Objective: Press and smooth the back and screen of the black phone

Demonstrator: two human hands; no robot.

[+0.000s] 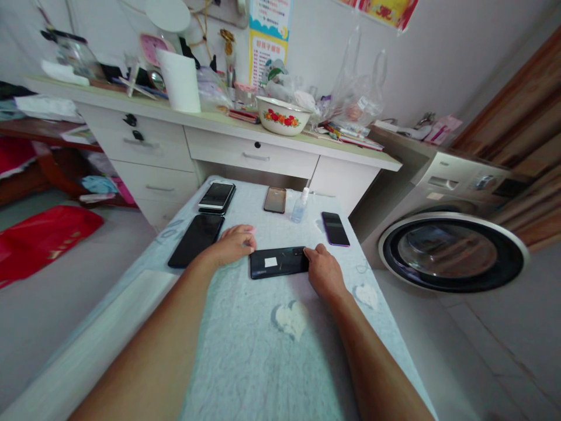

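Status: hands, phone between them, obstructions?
Left hand and right hand at opposite ends of dark phone. Back facing up, white label showing. Bottle beyond, clear of both hands.

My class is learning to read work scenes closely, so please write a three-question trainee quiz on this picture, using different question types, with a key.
1. True or false: the phone with the white patch lies with its back facing up.
2. Which stands on the low table?
A) a white paper roll
B) a clear bottle
C) a flower-patterned bowl
3. Fill in the blank: the right grip is at that phone's ______ end, opposite the logo end.

Key: 1. True; 2. B; 3. camera.
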